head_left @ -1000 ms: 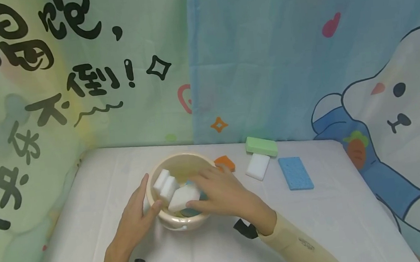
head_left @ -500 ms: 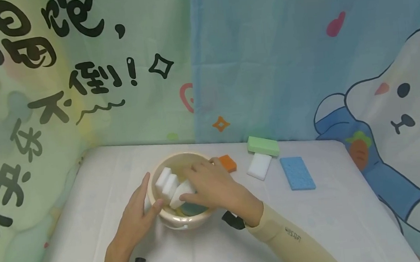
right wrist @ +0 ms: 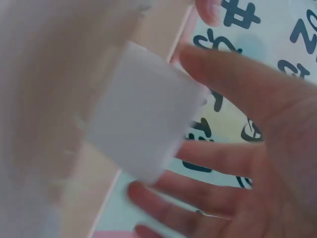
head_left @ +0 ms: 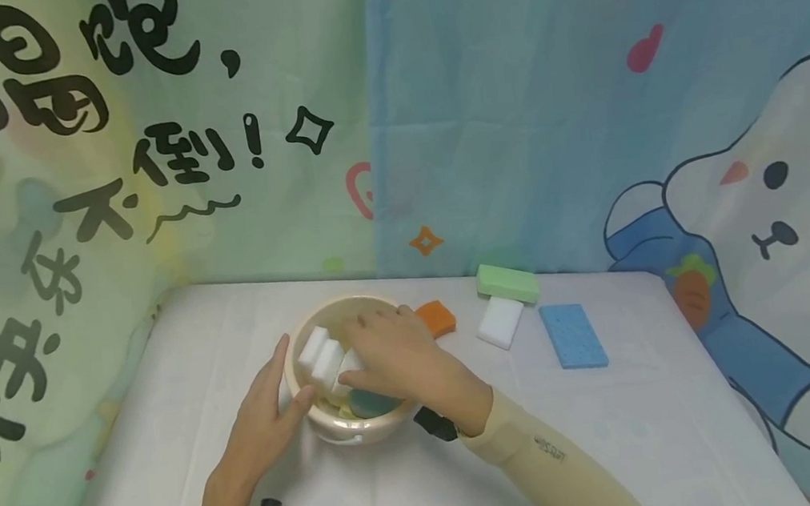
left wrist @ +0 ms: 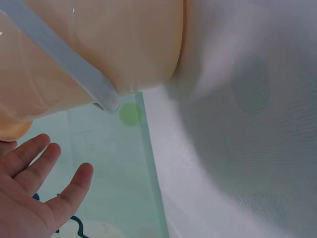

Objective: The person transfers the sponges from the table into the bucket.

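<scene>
A cream bucket (head_left: pixel 352 433) stands on the table in the head view. Two white sponges (head_left: pixel 320 357) lean against its left inner wall. My right hand (head_left: pixel 399 354) is inside the bucket and holds another white sponge (right wrist: pixel 146 111) between thumb and fingers, beside those two. A dark teal piece (head_left: pixel 371 403) lies low in the bucket, with a bit of yellow beside it. Against the bucket's left side rests my left hand (head_left: pixel 264 422), thumb at the rim and fingers extended. The left wrist view shows these fingers spread near the bucket's outer wall and grey handle (left wrist: pixel 74 62).
An orange sponge (head_left: pixel 436 318) lies just right of the bucket. Further right are a green sponge (head_left: pixel 507 282), a white sponge (head_left: pixel 501 322) touching it and a flat blue sponge (head_left: pixel 574 336). A printed curtain (head_left: pixel 483 158) hangs behind the white table (head_left: pixel 651 416).
My right hand has moved left and deeper into the bucket, bringing its white sponge against the other two. More of the orange sponge shows now. The left hand has stayed in place.
</scene>
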### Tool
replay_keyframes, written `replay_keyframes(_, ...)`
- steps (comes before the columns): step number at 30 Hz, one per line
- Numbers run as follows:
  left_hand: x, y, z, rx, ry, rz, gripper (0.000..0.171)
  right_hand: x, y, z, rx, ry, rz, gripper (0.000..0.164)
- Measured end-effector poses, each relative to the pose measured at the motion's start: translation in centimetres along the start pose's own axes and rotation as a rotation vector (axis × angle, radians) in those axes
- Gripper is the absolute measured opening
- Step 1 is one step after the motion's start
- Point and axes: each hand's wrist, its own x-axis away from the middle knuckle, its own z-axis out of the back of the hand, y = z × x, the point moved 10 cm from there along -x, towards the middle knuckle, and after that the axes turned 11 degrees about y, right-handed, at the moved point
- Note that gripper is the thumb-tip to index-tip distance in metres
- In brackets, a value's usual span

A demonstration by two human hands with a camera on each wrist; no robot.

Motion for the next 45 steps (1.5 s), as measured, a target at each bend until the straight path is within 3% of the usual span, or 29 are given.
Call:
replay_keyframes(7, -0.1, 0.0, -0.1, -0.002, 0.002, 0.000, 0.077, -0.4, -0.3, 1.2, -0.169, 0.201, 0.066, 0.052)
replay_keyframes(19, -0.1, 0.3, 0.0, 0.006, 0.008, -0.002, 0.077, 1.0, 0.8, 2.3, -0.276, 0.256, 0.079, 0.043)
replay_keyframes(32, -0.1, 0.3, 0.1, 0.006, 0.017, 0.000, 0.076, 5.3, 8.0, 3.8, -0.280, 0.400, -0.067, 0.036)
replay_keyframes(45, -0.1, 0.4, 0.1, 0.012, 0.015, -0.012, 0.076, 9.6, 16.0, 1.9, -0.252, 0.365, -0.303, 0.041)
